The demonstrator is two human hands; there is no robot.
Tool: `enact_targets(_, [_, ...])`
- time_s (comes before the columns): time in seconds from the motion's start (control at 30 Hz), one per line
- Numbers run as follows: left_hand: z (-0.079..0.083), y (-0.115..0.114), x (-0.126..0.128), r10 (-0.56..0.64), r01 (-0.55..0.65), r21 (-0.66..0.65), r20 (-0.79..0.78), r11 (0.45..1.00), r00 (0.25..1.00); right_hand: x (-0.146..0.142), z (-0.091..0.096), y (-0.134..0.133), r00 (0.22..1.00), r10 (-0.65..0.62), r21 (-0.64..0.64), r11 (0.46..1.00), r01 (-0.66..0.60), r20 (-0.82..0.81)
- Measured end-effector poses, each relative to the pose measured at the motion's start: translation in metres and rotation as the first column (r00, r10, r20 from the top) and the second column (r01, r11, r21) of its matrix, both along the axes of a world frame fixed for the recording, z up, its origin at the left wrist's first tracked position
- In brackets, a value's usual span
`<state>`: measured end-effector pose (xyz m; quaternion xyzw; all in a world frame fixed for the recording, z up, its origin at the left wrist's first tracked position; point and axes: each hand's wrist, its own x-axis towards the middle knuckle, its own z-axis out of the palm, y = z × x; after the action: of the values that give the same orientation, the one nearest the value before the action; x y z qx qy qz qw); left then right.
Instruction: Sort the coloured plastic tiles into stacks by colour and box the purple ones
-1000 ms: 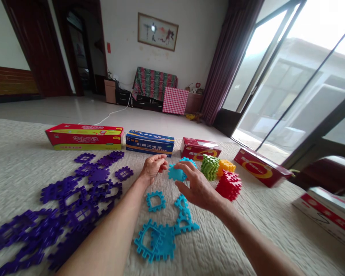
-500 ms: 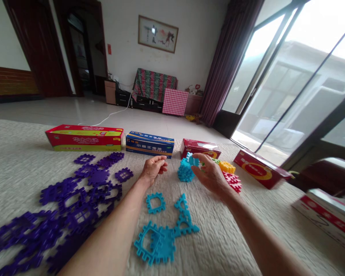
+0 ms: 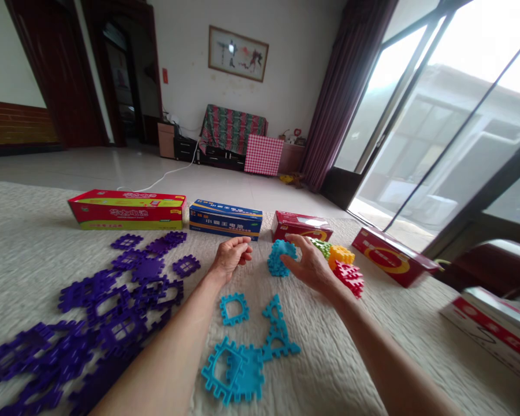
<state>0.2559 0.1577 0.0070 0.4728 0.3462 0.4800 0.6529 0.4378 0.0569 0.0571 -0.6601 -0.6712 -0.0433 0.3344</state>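
Note:
A stack of light-blue interlocking plastic pieces (image 3: 279, 259) stands upright on the pale quilted cover (image 3: 329, 352). My right hand (image 3: 309, 263) is at the right side of this stack, thumb and fingers apart. Its thumb overlaps the stack's edge; I cannot tell whether it touches. To the left of the stack, my left hand (image 3: 231, 257) is curled closed just above the cover, and nothing shows in its fingers. Nearer me lie a square blue frame (image 3: 245, 300), blue triangular pieces (image 3: 281, 332) and overlapping blue squares (image 3: 252, 372).
Purple interlocking pieces (image 3: 123, 326) are spread over the left side. Green (image 3: 323, 247), yellow (image 3: 342, 255) and red pieces (image 3: 349, 278) are grouped beyond my right wrist. A red-and-green box (image 3: 130, 216), a blue box (image 3: 225, 221) and dark-red boxes (image 3: 392, 254) line the back and right.
The blue piece that my right hand held raised over the stack is now down on it. My right fingers have come apart from it. My left hand has hardly moved.

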Motion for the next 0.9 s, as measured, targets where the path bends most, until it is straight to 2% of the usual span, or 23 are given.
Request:
enact_targets(0.17, [0.003, -0.002, 0.0, 0.009, -0.009, -0.014, -0.003, 1.0, 1.0, 0.001, -0.001, 0.008, 0.999, -0.027, -0.061, 0.998, 0.03, 0.044])
enact_targets(0.47, [0.001, -0.001, 0.001, 0.004, -0.004, -0.002, -0.004, 1.0, 1.0, 0.0, 0.004, 0.011, 0.993, -0.031, -0.091, 0.995, 0.042, 0.112])
enact_targets(0.63, [-0.001, 0.001, 0.001, 0.001, -0.001, 0.001, 0.0, 1.0, 1.0, 0.0, 0.01, 0.014, 0.989, 0.045, -0.13, 0.991, -0.027, 0.141])
enact_targets(0.9, [-0.001, 0.001, 0.002, -0.002, 0.002, -0.008, 0.0, 1.0, 1.0, 0.012, 0.026, 0.016, 0.993, 0.12, -0.114, 0.986, -0.121, -0.015])
